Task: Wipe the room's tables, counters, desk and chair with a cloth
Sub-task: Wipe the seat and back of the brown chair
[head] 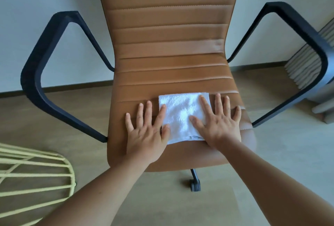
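Both hands flat on white cloth (182, 117) on chair (169, 45) seat, fingers straight and spread, gripping nothing.

I see the left hand (146, 131) palm-down, its index finger and thumb on the cloth's left edge, other fingers on bare leather. Right hand (218, 124) covers the cloth's right side, outer fingers past its edge. Cloth lies folded at the seat's front middle. Its near right corner is hidden under the right palm; the label there is unreadable. Chair base mostly hidden, one caster (196, 186) shows. Yellow wire frame (36, 171) cut off at left.

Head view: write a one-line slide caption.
Both hands, left hand and right hand, press a folded white cloth flat on the brown chair seat.
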